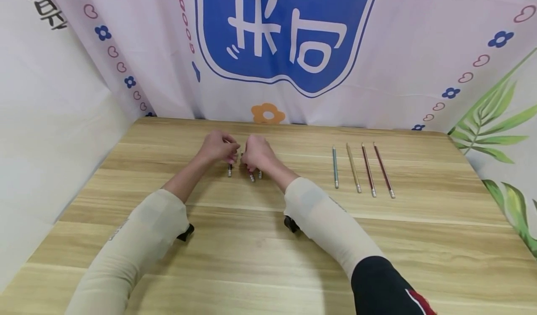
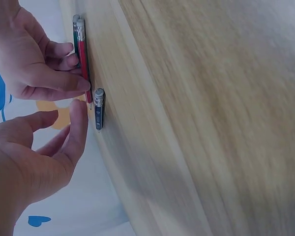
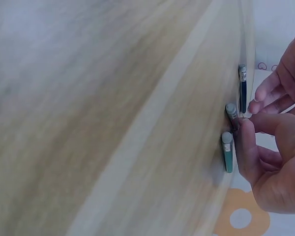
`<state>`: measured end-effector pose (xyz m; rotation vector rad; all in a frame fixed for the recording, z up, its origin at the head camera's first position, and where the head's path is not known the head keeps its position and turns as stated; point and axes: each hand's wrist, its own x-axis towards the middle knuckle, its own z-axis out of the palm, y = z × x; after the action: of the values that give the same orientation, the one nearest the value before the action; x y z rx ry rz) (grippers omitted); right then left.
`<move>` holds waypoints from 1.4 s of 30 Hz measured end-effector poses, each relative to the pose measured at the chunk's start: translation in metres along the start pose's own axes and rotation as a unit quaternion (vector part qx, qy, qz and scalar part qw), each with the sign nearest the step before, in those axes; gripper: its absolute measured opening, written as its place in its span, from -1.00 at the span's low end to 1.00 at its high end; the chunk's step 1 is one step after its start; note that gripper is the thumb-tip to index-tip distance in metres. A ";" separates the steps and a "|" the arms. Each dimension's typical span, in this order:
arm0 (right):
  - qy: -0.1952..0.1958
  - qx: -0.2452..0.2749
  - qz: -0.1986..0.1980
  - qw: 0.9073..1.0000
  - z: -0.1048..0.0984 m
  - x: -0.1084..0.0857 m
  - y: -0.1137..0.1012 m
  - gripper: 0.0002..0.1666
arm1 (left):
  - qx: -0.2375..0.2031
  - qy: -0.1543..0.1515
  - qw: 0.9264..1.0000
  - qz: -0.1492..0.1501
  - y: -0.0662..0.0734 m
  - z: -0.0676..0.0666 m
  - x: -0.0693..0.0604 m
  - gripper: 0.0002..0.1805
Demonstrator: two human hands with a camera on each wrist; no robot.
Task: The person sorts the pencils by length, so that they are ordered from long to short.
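Note:
My right hand [image 1: 258,154] pinches a red pencil [image 2: 83,51] between thumb and finger, close to the tabletop. Beside it lies a green pencil [image 3: 228,160], partly covered by the same hand in the head view. My left hand [image 1: 217,147] is just to the left, its fingers loosely bent with a gap between thumb and fingertips and nothing held. A black pencil [image 2: 99,116] rests on the table near those left fingers. All three pencils have their eraser ends toward me; their far ends are largely hidden by the hands.
On the right of the wooden table [image 1: 260,259] lie a blue-green pencil [image 1: 335,166], a yellow pencil [image 1: 353,167] and two dark red pencils, one of them the outermost pencil [image 1: 383,169]. A printed cloth [image 1: 168,72] hangs behind the table's far edge.

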<state>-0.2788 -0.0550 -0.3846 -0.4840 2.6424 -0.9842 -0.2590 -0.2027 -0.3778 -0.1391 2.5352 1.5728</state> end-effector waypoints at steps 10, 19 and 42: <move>-0.002 0.011 0.028 1.000 -0.007 0.004 0.004 -0.77 | -0.024 0.002 1.000 -0.020 0.006 0.000 0.002 -0.67; 0.014 0.086 0.013 0.996 -0.021 -0.005 0.004 -0.88 | -0.033 0.000 0.999 -0.026 0.007 0.000 0.006 -0.66; 0.015 0.214 0.030 0.976 -0.043 -0.027 0.029 -0.91 | -0.083 -0.046 0.995 -0.032 0.020 0.025 0.011 -0.63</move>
<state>-0.2764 0.0019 -0.3688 -0.2887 2.3519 -1.4960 -0.2711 -0.1717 -0.3727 -0.1604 2.3078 1.7214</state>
